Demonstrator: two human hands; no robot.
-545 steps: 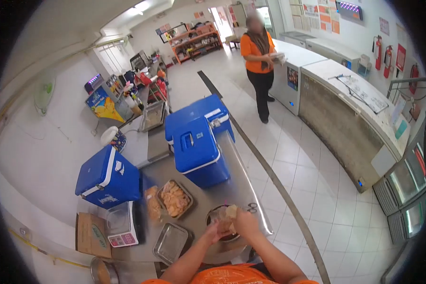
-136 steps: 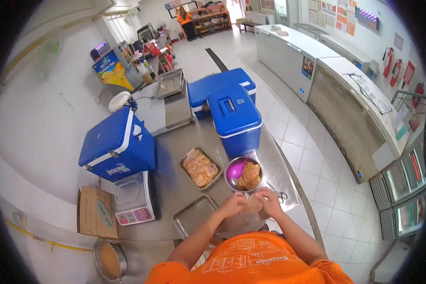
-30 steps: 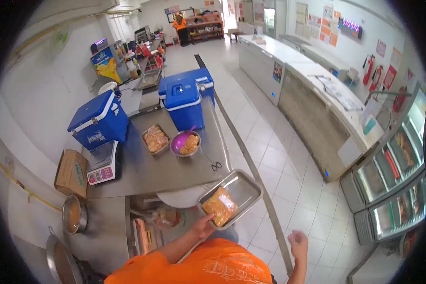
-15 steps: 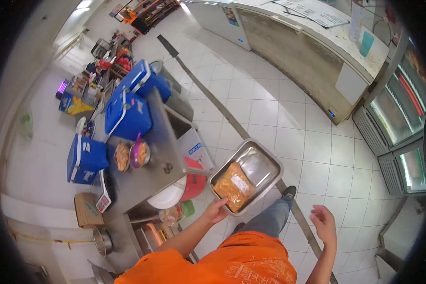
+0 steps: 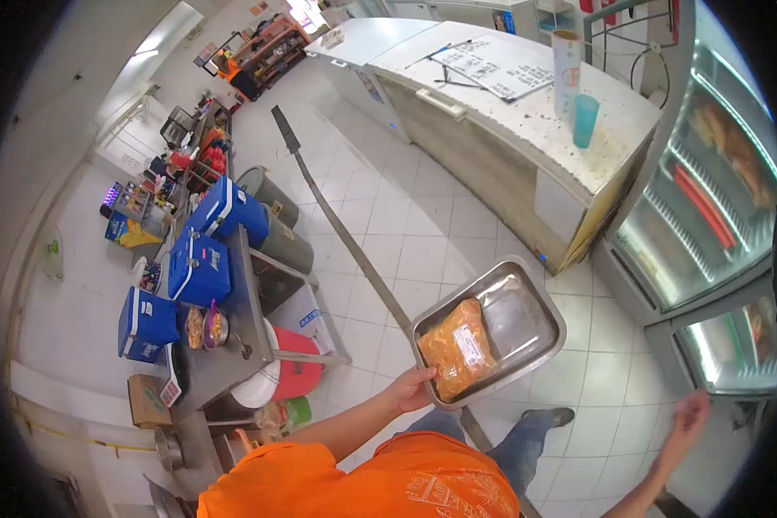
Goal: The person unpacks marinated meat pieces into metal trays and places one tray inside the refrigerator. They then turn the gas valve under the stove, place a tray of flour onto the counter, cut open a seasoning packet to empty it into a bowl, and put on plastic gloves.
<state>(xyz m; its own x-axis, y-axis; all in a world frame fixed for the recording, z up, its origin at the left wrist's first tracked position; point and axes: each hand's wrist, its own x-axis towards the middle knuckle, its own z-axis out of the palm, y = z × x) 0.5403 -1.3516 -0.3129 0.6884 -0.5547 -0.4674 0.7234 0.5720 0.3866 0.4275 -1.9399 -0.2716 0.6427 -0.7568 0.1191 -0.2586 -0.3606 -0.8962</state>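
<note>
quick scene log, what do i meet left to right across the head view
Brown cardboard box, red plastic tub, left hand, rectangular silver metal tray holding orange-filled bag, turquoise plastic cup, right hand.

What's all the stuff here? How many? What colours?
Tray: one, silver, front centre
Packet: one, orange, in the tray
Coolers: three, blue, on table
Table: one, silver, left
Box: one, brown, left
Tub: one, red, near table
Bins: two, grey, near table
Freezers: two or more, white, top centre
Cup: one, teal, on a freezer
Fridge: at least one, grey, right edge
Shelf: one, orange, far back
Person: one, orange top, by shelf
Far clutter: too small to count
Shirt: one, orange, bottom
Left hand: one, holding tray
Right hand: one, near fridge
</note>
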